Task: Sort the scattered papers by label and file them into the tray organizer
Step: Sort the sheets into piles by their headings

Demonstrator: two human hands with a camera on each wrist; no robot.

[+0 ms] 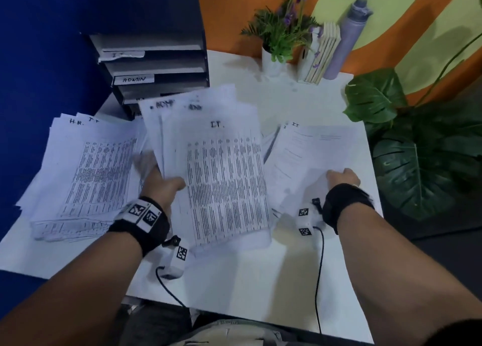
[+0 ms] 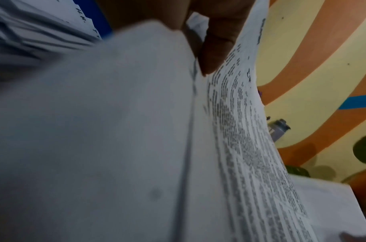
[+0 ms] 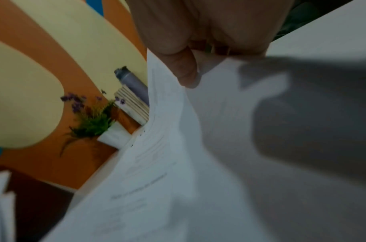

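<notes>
My left hand (image 1: 167, 181) grips the left edge of a fanned bundle of printed sheets (image 1: 224, 173), lifted over the table's middle; the top sheet reads "IT", and sheets behind it read "ADMIN". In the left wrist view my thumb (image 2: 215, 49) presses on the printed sheet (image 2: 246, 131). My right hand (image 1: 343, 176) pinches the near edge of an "IT" sheet (image 1: 310, 158) at the right; the thumb (image 3: 186, 72) lies on that paper (image 3: 177, 163). A pile (image 1: 91, 168) topped by an "HR" sheet lies at the left. The dark tray organizer (image 1: 156, 66) stands at the back left, with "IT" and "ADMIN" tags.
At the back of the white table (image 1: 260, 280) stand a potted purple-flowered plant (image 1: 281, 38), a stack of thin books (image 1: 323, 56) and a grey bottle (image 1: 347, 38). A big-leafed plant (image 1: 422, 150) crowds the right edge. A blue wall borders the left.
</notes>
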